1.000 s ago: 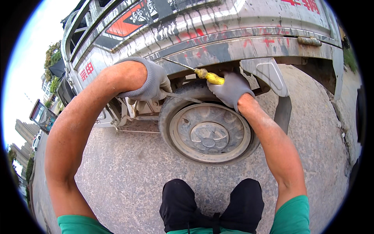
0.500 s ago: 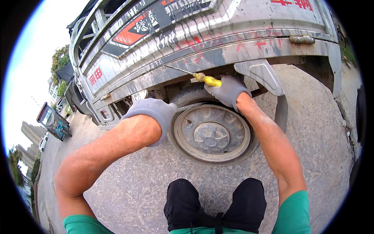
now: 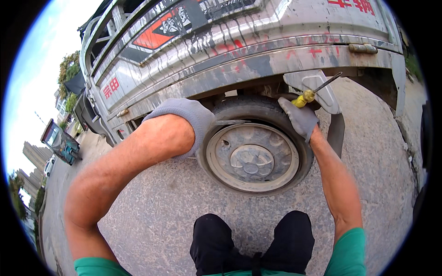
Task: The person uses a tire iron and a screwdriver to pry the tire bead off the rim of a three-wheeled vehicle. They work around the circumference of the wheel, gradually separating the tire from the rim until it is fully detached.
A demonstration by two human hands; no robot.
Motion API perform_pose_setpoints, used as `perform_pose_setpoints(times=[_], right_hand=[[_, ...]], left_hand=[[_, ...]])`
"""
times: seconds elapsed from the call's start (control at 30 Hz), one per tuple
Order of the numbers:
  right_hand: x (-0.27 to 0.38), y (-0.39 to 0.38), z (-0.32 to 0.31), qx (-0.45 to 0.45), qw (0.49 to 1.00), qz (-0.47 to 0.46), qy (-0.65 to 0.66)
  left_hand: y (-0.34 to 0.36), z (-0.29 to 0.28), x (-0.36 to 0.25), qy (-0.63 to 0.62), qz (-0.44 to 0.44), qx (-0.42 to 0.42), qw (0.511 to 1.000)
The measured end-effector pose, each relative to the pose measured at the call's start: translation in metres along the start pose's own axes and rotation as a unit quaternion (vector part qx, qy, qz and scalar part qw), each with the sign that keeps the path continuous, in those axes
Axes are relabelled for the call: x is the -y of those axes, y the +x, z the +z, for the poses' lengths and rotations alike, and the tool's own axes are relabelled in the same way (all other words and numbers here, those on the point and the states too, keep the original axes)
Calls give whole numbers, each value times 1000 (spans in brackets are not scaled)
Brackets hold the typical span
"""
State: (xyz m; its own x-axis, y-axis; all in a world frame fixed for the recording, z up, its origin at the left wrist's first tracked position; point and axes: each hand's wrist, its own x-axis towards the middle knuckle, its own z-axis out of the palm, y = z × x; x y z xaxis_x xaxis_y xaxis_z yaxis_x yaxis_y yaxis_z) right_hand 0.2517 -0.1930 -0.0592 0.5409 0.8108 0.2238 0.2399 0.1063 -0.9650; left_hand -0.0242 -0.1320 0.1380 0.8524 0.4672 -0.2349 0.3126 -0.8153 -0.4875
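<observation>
The wheel (image 3: 251,163) of a grey cargo vehicle leans upright below its side, a dark gap showing between the black tyre (image 3: 246,106) and the dusty metal rim along the top. My left hand (image 3: 195,117), in a grey glove, is closed at the wheel's upper left; a flat metal tyre lever (image 3: 230,122) sticks out from it, its tip at the rim's upper edge. My gloved right hand (image 3: 299,117) rests by the tyre's upper right, closed round a screwdriver (image 3: 305,98) with a yellow handle. The screwdriver's shaft points up and right, away from the wheel. My left fingers are mostly hidden.
Streaked metal side panels (image 3: 202,60) of the vehicle overhang the wheel. A pale bracket (image 3: 317,89) with a dark mud flap (image 3: 336,133) hangs just right of my right hand. Rough concrete (image 3: 161,221) lies beneath. A small three-wheeler (image 3: 62,142) stands far left.
My right hand has moved right along the tyre, and the screwdriver has swung from pointing left to pointing up and right. My left hand has shifted slightly, staying at the rim's upper left.
</observation>
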Motion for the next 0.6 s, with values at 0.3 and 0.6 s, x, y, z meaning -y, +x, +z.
perform_pose_setpoints(times=[0.3, 0.6], right_hand=[[23, 32, 36, 51, 982, 13, -180], [49, 38, 62, 69, 976, -63, -197]], left_hand=[[-8, 17, 8, -4, -45, 94, 995], [-34, 43, 46, -600, -211, 211, 742]])
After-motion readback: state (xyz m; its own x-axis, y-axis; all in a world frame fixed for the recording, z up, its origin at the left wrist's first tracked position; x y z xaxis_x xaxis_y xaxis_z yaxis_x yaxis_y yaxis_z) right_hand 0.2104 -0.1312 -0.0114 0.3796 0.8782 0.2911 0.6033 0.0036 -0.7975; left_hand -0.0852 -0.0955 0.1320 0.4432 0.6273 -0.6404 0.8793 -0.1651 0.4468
